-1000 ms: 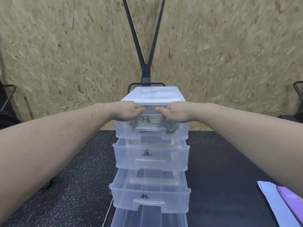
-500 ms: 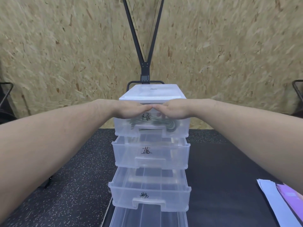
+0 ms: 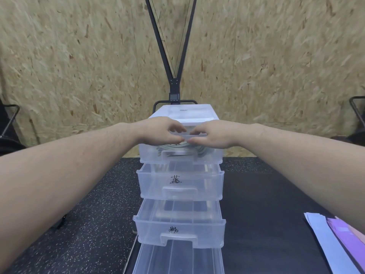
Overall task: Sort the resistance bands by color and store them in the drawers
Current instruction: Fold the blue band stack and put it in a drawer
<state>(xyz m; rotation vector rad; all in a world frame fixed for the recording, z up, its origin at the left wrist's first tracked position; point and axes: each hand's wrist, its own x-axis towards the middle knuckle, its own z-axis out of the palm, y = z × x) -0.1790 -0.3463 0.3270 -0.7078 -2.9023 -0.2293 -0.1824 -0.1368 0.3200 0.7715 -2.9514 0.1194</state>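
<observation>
A clear plastic drawer unit stands on the black mat. Its top drawer holds coiled greenish bands, seen through the front. My left hand and my right hand meet at the top rim of that drawer's front, fingers curled over the rim and thumbs on its face. The second drawer, the third drawer and the bottom drawer each stick out further than the one above. Flat pale blue, purple and pink bands lie at the lower right.
A chipboard wall rises close behind the unit, with a black V-shaped frame against it. Dark chair frames stand at the far left and far right. The black speckled mat extends on both sides of the drawers.
The top drawer has slid back into the unit under both hands. My hands rose slightly and came together at its rim.
</observation>
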